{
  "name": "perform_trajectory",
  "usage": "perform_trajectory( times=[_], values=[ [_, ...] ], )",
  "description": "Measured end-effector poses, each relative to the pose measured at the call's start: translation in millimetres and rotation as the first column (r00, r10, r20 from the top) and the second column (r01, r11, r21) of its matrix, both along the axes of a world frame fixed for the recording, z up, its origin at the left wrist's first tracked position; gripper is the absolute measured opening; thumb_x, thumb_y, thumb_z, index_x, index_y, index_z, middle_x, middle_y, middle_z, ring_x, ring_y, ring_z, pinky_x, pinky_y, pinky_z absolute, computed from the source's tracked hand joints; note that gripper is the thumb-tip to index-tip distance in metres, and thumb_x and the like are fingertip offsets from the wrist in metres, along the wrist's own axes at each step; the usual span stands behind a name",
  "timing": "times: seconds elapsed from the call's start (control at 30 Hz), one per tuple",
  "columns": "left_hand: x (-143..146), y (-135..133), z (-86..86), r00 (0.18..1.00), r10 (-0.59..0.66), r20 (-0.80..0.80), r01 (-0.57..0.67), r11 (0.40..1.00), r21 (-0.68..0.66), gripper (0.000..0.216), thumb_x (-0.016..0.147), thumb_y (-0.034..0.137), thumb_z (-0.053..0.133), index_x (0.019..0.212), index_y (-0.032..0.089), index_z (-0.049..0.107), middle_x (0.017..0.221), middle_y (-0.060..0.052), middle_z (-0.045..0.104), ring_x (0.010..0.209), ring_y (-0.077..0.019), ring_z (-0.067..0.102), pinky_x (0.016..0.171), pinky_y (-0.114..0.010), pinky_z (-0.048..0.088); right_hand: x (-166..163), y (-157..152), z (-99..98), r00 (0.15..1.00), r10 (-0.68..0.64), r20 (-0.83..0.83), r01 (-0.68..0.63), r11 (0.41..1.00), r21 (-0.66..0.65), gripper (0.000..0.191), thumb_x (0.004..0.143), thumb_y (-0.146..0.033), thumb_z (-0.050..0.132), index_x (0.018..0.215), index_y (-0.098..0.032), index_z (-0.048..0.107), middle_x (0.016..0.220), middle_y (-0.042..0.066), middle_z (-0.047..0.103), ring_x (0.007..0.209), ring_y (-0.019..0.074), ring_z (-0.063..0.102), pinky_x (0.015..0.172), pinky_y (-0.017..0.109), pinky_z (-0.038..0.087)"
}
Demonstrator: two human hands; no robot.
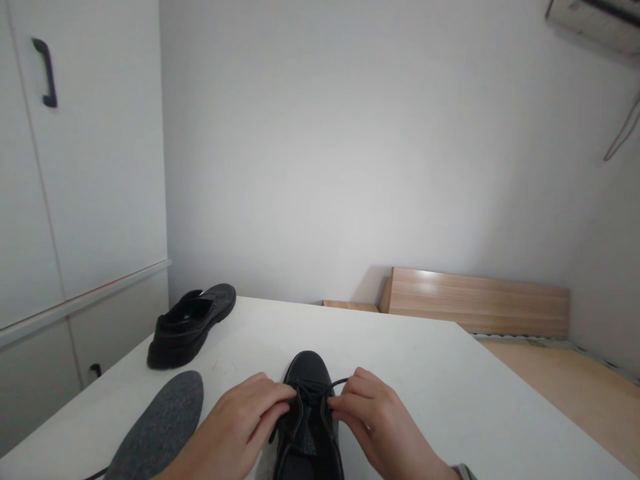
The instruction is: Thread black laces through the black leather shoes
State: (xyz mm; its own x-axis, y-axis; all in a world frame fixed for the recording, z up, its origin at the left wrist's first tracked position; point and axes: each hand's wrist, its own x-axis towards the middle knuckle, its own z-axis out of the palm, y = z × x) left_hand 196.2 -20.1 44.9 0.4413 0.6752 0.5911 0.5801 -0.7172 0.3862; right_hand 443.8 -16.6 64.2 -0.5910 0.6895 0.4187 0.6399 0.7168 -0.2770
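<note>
A black lace-up shoe (305, 373) lies toe-away on the white table in front of me, its opening facing me. My left hand (245, 423) is closed, thumb and fingers pinching the left lacing flap. On the opposite side my right hand (377, 420) pinches the right flap with closed fingers. A black shoelace (339, 382) crosses the top of the flaps and runs up to the right hand's fingers. Whether that hand also grips the lace, I cannot tell. A dark lace end shows below the left fingertips. The shoe's heel is cut off by the frame.
A second black shoe (193, 323) stands at the table's far left edge. A grey felt insole (160, 427) lies left of my left hand, with a thin black cord end by it. White cabinets (100, 167) rise at left; a wooden headboard (475, 300) and bed stand beyond the white table (425, 373).
</note>
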Motion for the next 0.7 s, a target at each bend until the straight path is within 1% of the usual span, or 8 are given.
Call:
perform_trajectory(
  times=[0.1,0.17,0.23,0.3,0.4,0.53,0.6,0.7],
  values=[
    [6,-8,6.1,0.997,0.054,-0.057,-0.059,0.994,-0.094,0.019,0.093,0.030,0.058,0.109,0.025,0.067,0.085,-0.002,0.071,0.077,-0.0191,0.068,0.069,-0.027,0.054,-2,-2,0.4,1.000,-0.028,-0.012,0.027,0.997,-0.074,0.024,0.091,-0.004,0.055,0.100,-0.018,0.072,0.085,0.006,0.069,0.083,0.0203,0.063,0.072,0.029,0.047],
    [10,-12,11.2,0.986,0.090,-0.143,-0.108,0.987,-0.122,0.032,0.085,0.034,0.068,0.116,0.024,0.066,0.089,-0.005,0.072,0.083,-0.0231,0.069,0.073,-0.031,0.056,-5,-7,2.6,0.997,-0.064,0.037,0.068,0.991,-0.113,0.032,0.091,-0.003,0.052,0.116,-0.017,0.069,0.093,0.008,0.071,0.086,0.0217,0.066,0.073,0.030,0.049],
    [15,-16,16.3,0.964,0.117,-0.239,-0.149,0.981,-0.124,0.039,0.083,0.025,0.067,0.122,0.023,0.064,0.095,-0.007,0.073,0.089,-0.0263,0.069,0.078,-0.035,0.057,-11,-13,7.2,0.986,-0.110,0.127,0.127,0.983,-0.136,0.039,0.093,-0.010,0.053,0.130,-0.015,0.061,0.100,0.012,0.071,0.089,0.0253,0.067,0.076,0.034,0.052],
    [21,-18,21.9,0.936,0.124,-0.330,-0.174,0.977,-0.126,0.038,0.083,0.013,0.057,0.120,0.022,0.065,0.098,-0.009,0.073,0.093,-0.0277,0.069,0.082,-0.039,0.057,-19,-20,14.5,0.963,-0.146,0.228,0.183,0.971,-0.153,0.048,0.090,-0.022,0.063,0.137,-0.015,0.055,0.106,0.015,0.070,0.093,0.0303,0.068,0.079,0.039,0.054],
    [32,-18,32.2,0.893,0.132,-0.430,-0.212,0.967,-0.143,0.039,0.081,0.004,0.046,0.108,0.017,0.070,0.100,-0.012,0.073,0.095,-0.0304,0.068,0.086,-0.046,0.056,-36,-27,27.6,0.907,-0.174,0.383,0.245,0.959,-0.143,0.050,0.082,-0.022,0.071,0.130,-0.016,0.060,0.110,0.015,0.069,0.100,0.0357,0.066,0.080,0.042,0.055],
    [48,-18,44.4,0.818,0.151,-0.555,-0.265,0.956,-0.130,0.035,0.079,0.001,0.045,0.097,0.010,0.073,0.100,-0.020,0.073,0.098,-0.0356,0.068,0.092,-0.052,0.054,-61,-29,38.1,0.821,-0.237,0.519,0.323,0.943,-0.079,0.032,0.085,0.000,0.054,0.110,-0.013,0.069,0.106,0.017,0.070,0.097,0.0330,0.069,0.072,0.037,0.054],
    [52,-17,46.4,0.794,0.170,-0.583,-0.274,0.957,-0.095,0.035,0.076,-0.002,0.045,0.092,0.009,0.074,0.096,-0.021,0.074,0.095,-0.0351,0.069,0.087,-0.050,0.055,-71,-29,38.5,0.796,-0.262,0.545,0.330,0.943,-0.029,0.033,0.086,0.004,0.049,0.104,-0.010,0.072,0.102,0.019,0.070,0.093,0.0325,0.069,0.069,0.037,0.053],
    [53,-17,45.1,0.806,0.211,-0.553,-0.286,0.957,-0.052,0.035,0.075,-0.003,0.046,0.087,0.013,0.075,0.089,-0.017,0.075,0.088,-0.0313,0.069,0.076,-0.040,0.057,-77,-30,37.7,0.775,-0.287,0.563,0.337,0.941,0.016,0.032,0.086,0.005,0.048,0.101,-0.008,0.073,0.100,0.020,0.070,0.090,0.0329,0.068,0.066,0.038,0.051]
  ],
)
